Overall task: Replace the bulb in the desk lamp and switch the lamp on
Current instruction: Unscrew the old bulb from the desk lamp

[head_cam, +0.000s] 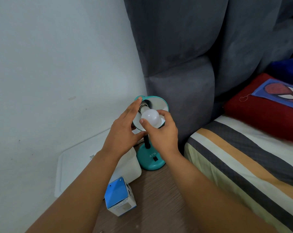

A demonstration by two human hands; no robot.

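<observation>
A teal desk lamp stands on a wooden bedside table, its round base (150, 161) carrying a black rocker switch (155, 159). Its shade (156, 103) tilts toward me, white inside. A white bulb (150, 117) sits with its neck in the socket and is unlit. My left hand (125, 130) cups the shade's left rim, fingers along its outside. My right hand (160, 132) grips the bulb from below, thumb and fingers around the globe. A blue and white bulb box (119, 197) stands on the table near my left forearm.
A white plastic container (130, 167) sits left of the lamp base, beside a white lid or tray (75, 163) against the wall. A grey padded headboard (184, 64) rises behind the lamp. The bed with a striped sheet (243, 165) and a red pillow (263, 106) is at the right.
</observation>
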